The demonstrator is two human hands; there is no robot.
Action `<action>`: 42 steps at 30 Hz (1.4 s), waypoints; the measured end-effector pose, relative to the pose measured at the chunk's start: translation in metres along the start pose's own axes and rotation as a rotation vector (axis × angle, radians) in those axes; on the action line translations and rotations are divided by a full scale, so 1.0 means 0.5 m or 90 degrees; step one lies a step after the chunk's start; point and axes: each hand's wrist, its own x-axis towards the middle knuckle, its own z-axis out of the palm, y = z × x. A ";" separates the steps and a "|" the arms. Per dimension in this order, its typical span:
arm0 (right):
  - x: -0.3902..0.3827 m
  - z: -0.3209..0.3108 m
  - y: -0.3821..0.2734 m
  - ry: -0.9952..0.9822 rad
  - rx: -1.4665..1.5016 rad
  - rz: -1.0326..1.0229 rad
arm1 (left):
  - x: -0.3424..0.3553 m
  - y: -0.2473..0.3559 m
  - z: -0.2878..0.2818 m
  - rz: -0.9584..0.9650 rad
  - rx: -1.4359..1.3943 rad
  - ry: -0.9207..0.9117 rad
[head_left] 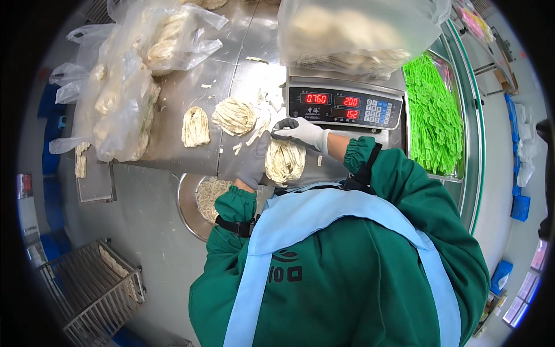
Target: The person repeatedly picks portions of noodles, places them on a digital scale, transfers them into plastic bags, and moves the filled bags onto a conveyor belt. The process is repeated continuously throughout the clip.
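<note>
A bundle of pale, noodle-like strips (285,161) lies folded at the worktable's near edge, between my two hands. My right hand (303,133), in a whitish glove with grey fingertips, curls its fingers over the bundle's far end. Along the bundle's left side my gloved left hand (253,160) presses close against it; motion blurs its fingers. Another rounded bundle (234,116) sits just beyond my left hand, with a smaller folded bundle (195,127) to its left. Loose scraps (267,95) of the strips are scattered between the bundles and the scale.
A digital scale (345,107) with red numerals carries a large filled plastic bag (358,34). Bright green strips, like ties (433,115), fill a tray at the right. Clear bags of bundles (124,98) crowd the left. Below the table edge stands a metal bowl (188,202) holding strips.
</note>
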 end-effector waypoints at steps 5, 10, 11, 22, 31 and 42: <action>-0.023 -0.003 -0.004 0.027 0.121 0.076 | -0.011 0.050 0.051 -0.080 0.057 0.206; -0.070 -0.015 -0.018 0.032 0.156 0.000 | -0.009 0.095 0.102 -0.004 0.111 0.195; -0.077 -0.017 -0.019 0.065 0.080 -0.004 | -0.008 0.097 0.108 0.019 0.103 0.182; -0.128 -0.048 -0.002 0.238 0.332 -0.045 | 0.019 0.070 0.096 -0.005 0.083 0.301; -0.155 -0.073 -0.081 0.338 0.530 -0.253 | 0.076 0.018 0.015 0.070 -0.156 0.367; -0.368 -0.233 -0.654 0.618 -0.317 -0.946 | 0.156 -0.002 -0.149 0.025 0.451 0.432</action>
